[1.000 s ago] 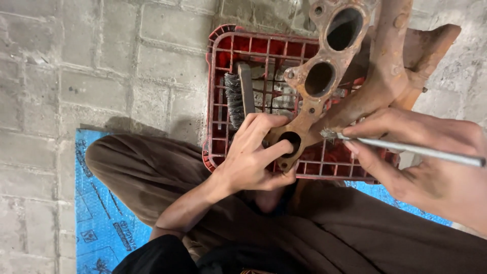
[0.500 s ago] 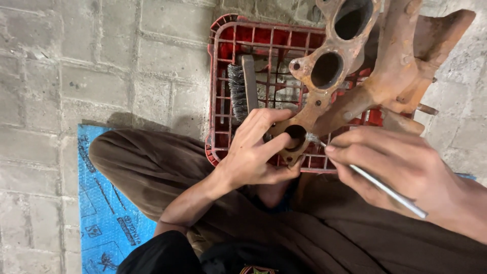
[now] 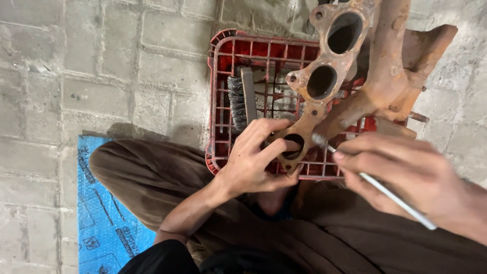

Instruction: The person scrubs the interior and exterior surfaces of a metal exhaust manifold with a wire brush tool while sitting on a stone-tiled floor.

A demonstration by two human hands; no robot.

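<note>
The rust-brown cast-iron manifold with three oval ports [image 3: 350, 76] lies across the red plastic lattice crate [image 3: 223, 101], its long axis running from the near flange end up and away to the right. The left hand [image 3: 253, 162] grasps that near end, fingers curled around the lowest port, so it is the closer hand. The right hand [image 3: 411, 177] pinches a thin silvery metal rod [image 3: 385, 190], whose tip touches the flange just beside the left fingers. A grey wire brush [image 3: 241, 101] rests in the crate.

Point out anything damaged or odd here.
The metal manifold lying on the red crate is rusted orange-brown all over. The left hand grips its lower flange; the right hand holds a thin tool against it.
</note>
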